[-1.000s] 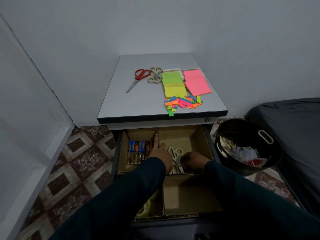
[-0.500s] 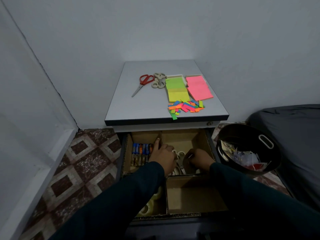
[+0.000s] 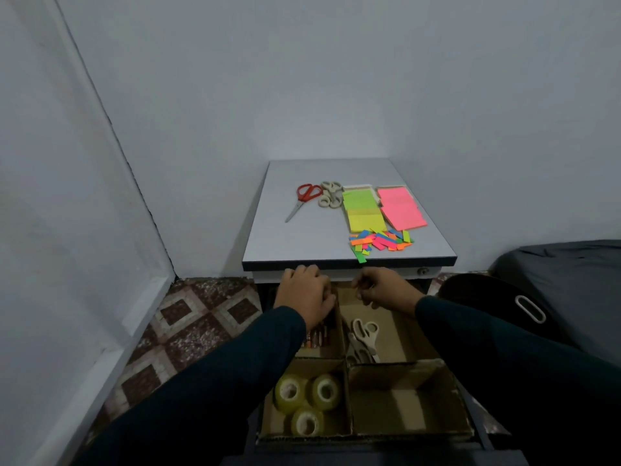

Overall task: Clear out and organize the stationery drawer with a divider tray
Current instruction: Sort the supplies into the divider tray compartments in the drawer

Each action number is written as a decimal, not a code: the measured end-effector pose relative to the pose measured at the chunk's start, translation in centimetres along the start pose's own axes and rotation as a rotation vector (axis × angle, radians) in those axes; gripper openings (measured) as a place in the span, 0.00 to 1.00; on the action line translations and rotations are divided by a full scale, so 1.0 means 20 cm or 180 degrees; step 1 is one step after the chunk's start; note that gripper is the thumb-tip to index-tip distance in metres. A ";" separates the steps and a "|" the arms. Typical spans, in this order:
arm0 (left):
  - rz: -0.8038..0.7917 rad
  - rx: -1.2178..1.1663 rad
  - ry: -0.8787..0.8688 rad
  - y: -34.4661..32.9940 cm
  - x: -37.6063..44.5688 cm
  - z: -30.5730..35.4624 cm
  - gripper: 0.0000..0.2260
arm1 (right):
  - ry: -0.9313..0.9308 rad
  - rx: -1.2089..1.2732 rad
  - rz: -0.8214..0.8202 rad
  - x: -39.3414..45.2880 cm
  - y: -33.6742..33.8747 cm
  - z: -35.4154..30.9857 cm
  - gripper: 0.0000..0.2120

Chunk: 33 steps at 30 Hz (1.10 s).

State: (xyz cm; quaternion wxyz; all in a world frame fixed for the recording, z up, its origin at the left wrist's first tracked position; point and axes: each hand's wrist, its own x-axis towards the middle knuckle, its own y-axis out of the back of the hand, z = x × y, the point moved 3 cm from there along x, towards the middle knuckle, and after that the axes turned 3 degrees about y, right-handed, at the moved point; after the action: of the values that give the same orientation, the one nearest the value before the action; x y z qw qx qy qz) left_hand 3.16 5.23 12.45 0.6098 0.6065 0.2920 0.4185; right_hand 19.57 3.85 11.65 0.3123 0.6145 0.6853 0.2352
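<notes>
The drawer holds a cardboard divider tray [image 3: 396, 368]. Three tape rolls [image 3: 307, 422] lie in its near left compartment, beige scissors [image 3: 364, 334] in the far right one, and pens [image 3: 316, 338] peek out from under my left sleeve. My left hand [image 3: 304, 294] curls its fingers onto the far end of the tray's middle wall. Over the far right compartment, my right hand [image 3: 383, 289] hovers loosely curled with nothing seen in it. On the desk top [image 3: 302, 240] lie red scissors [image 3: 304, 196], more beige scissors [image 3: 331, 195], green-yellow notes [image 3: 363, 210], pink notes [image 3: 400, 208] and coloured flags [image 3: 379, 242].
A black bin [image 3: 524, 307] with a white handle stands right of the drawer, against a dark covered object [image 3: 571, 264]. Walls close in behind the desk and on the left. Patterned floor tiles [image 3: 198, 317] lie left of the drawer.
Both hands moved toward the far end of the drawer, up near the desk's front edge. My right hand left the beige scissors lying in the far right compartment. The view tilted upward.
</notes>
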 end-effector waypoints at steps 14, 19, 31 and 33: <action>0.0202 -0.0037 0.0529 0.19 0.32 -0.29 0.12 | 0.0359 -0.0274 0.0159 0.36 0.17 -0.40 0.09; 0.0065 -0.0023 0.0596 0.19 0.50 -0.37 0.14 | 0.0322 -0.0864 0.0177 0.54 0.33 -0.36 0.11; -0.0314 0.0193 0.0299 0.07 0.97 -0.30 0.20 | 0.0245 -0.1839 0.0685 0.97 0.48 -0.26 0.11; -0.0329 0.0255 0.0317 0.04 1.01 -0.29 0.20 | 0.0222 -0.1825 0.0758 1.03 0.49 -0.26 0.11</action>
State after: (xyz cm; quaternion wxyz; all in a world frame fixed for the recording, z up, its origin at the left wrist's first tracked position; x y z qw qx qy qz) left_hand 7.77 25.50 15.79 0.5905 0.5930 0.3694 0.4041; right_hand 21.52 25.78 19.30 0.4194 0.5689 0.5244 0.4747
